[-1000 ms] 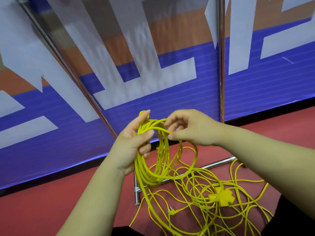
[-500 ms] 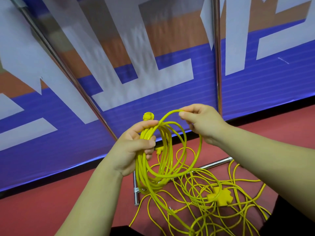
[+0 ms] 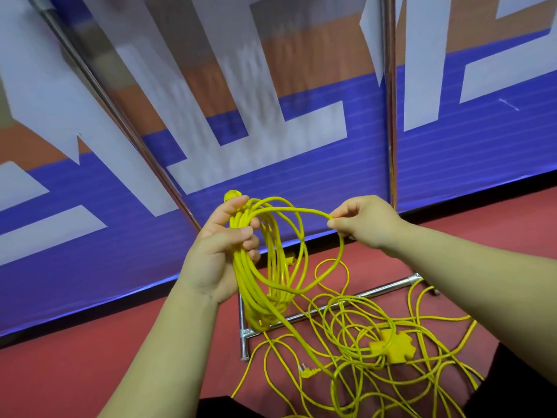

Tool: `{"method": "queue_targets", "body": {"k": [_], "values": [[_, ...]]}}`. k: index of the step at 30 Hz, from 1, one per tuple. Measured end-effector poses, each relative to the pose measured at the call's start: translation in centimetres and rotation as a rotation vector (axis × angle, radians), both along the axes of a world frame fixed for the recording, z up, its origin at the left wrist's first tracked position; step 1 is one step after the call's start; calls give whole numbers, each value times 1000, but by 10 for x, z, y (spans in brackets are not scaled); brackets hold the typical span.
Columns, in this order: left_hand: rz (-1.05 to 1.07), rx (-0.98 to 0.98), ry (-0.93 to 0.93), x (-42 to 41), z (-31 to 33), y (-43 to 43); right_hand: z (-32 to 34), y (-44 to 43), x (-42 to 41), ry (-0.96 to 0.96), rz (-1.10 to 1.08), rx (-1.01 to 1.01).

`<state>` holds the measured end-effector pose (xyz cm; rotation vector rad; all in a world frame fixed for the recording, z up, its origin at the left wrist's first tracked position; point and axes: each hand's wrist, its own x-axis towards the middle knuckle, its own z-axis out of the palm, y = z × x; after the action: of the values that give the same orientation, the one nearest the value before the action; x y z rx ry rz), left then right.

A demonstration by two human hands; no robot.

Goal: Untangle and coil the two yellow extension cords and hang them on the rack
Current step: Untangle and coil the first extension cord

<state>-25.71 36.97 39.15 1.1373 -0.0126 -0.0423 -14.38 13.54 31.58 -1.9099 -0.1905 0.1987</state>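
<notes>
My left hand [image 3: 220, 248] grips a bundle of several loops of yellow extension cord [image 3: 259, 285], which hangs down from the fist; a yellow end piece [image 3: 231, 195] sticks out above the fingers. My right hand [image 3: 364, 221] pinches a single strand of the same cord [image 3: 301, 210], stretched out to the right of the coil. From there the cord drops into a tangled heap of yellow cord [image 3: 376, 351] on the red floor. A yellow multi-way socket block [image 3: 391, 346] and a small plug [image 3: 307, 371] lie in the heap.
The chrome rack has an upright pole [image 3: 390, 116] just behind my right hand, a slanting pole [image 3: 120, 116] at the left and a base bar [image 3: 346, 303] on the floor under the cords. A blue, white and orange banner [image 3: 301, 164] stands behind. Red floor [image 3: 75, 357] lies at the left.
My right hand has drawn its strand away from the coil to the right, opening a wider loop. My left hand stays closed round the bundle.
</notes>
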Motion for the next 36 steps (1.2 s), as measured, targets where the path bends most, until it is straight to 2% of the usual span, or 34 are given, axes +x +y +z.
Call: {"method": "queue_targets", "body": {"k": [4,7,9,12,15,19,23,30,36], "values": [[27,-23,49,-1,-3,-8,-8,8,-4,25,-12,-5],[135,-53,26,0,0,-9,-11,20,-18,-85,-45,-160],[237,-91,2,3,3,-5,-10,32,-36,-98,-26,-103],[357,-91,-35,7,5,2,-18,49,-65,34,248,16],[431,-100,-57,8,4,6,-34,54,-83,211,547,-19],[467,-153,-49,7,3,11,-45,53,-93,226,684,-70],[473,-160,-42,6,3,19,-29,53,-90,213,627,65],[528,-80,-27,7,-3,27,-2,50,-80,110,402,185],[501,-64,1,8,-8,14,4,55,-81,82,388,245]]}}
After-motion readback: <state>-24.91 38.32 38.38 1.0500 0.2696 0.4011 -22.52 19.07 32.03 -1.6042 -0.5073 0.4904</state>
